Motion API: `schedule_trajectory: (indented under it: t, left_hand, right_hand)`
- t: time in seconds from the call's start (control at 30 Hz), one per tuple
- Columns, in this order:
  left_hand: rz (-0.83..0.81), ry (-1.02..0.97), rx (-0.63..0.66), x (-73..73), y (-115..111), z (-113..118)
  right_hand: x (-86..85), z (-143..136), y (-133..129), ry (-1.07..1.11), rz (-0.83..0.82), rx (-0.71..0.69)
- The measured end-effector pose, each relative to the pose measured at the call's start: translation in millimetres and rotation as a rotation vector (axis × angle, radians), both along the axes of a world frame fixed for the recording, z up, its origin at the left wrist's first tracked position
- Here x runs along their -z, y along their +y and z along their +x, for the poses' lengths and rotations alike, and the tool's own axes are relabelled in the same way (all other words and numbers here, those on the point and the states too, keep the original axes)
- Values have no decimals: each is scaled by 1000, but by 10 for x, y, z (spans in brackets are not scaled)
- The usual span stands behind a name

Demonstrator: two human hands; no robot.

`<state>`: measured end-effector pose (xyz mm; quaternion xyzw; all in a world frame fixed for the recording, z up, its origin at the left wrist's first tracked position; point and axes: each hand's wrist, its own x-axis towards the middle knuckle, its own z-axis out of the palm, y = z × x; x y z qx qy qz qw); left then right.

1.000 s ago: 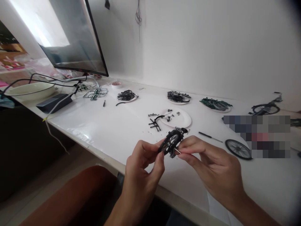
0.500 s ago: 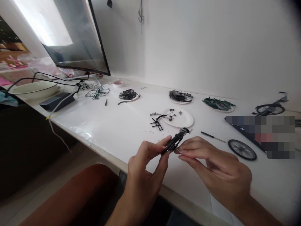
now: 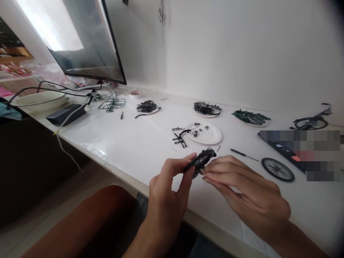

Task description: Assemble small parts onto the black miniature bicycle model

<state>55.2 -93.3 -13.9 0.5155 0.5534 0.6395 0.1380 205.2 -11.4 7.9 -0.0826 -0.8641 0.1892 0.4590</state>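
Note:
Between the thumb and fingers of my left hand (image 3: 168, 193) is a black model bicycle part (image 3: 202, 160), held tilted above the table; its exact kind is hard to make out. My right hand (image 3: 247, 190) is pinched closed against the part's near right side. A short pale sliver shows at its fingertips, too small to name. Past my right hand, a thin screwdriver (image 3: 244, 154) and a spoked model wheel (image 3: 277, 169) lie on the table. Beyond the held part are a black plastic sprue piece (image 3: 179, 139) and a white plate (image 3: 215, 134) with several small parts.
Plates of black parts (image 3: 148, 106), more black parts (image 3: 206, 108) and green parts (image 3: 251, 117) stand along the wall. An assembled model bicycle (image 3: 313, 122) is at the right, behind a dark phone (image 3: 282, 148). At the left are a monitor (image 3: 88, 43), a grey box (image 3: 66, 114) and a bowl (image 3: 40, 100).
The black part has turned in my left hand, so its upper end points lower and more of its open side faces me. My right fingers stay pinched beside it.

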Motion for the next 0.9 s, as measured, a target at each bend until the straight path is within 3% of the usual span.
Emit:
schedule_trajectory:
  t: [0.57, 0.73, 0.9]
  left_hand:
    - [118, -25, -42, 48, 56, 35]
    - [47, -38, -116, 8, 56, 55]
    - [-19, -84, -111, -13, 59, 87]
  right_hand:
    - [19, -28, -20, 8, -41, -4]
    - [28, -14, -26, -12, 5, -10]
    - [37, 10, -17, -44, 58, 10]
